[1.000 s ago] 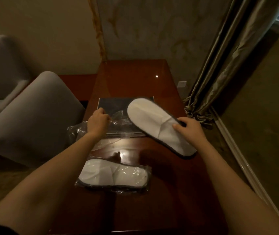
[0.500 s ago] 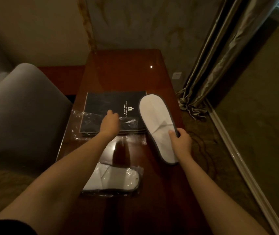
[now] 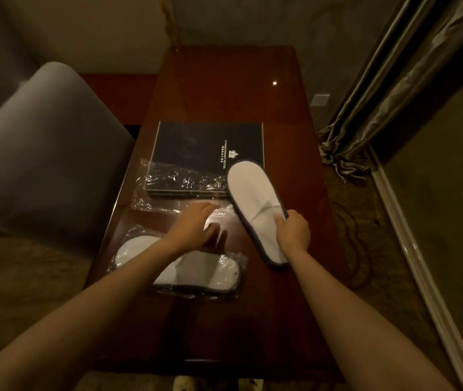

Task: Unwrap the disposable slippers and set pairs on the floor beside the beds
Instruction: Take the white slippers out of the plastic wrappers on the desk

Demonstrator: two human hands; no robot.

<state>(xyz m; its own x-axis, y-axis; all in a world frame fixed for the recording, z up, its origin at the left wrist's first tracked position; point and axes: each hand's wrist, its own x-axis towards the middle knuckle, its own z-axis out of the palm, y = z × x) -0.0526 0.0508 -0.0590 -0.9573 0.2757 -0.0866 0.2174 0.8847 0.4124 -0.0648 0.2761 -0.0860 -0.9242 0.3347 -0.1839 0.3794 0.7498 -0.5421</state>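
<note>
Left hand (image 3: 196, 224) drops nearer onto crumpled wrapper (image 3: 224, 215), grip unclear | right hand (image 3: 292, 230) clamps bare slipper (image 3: 255, 204) | wrapped pair (image 3: 196, 272) still unopened

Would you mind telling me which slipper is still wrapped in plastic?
The near slipper under the left forearm; the bare slipper is in the right hand.

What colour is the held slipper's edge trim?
Dark grey around the white slipper, clearest in the head view.
</note>
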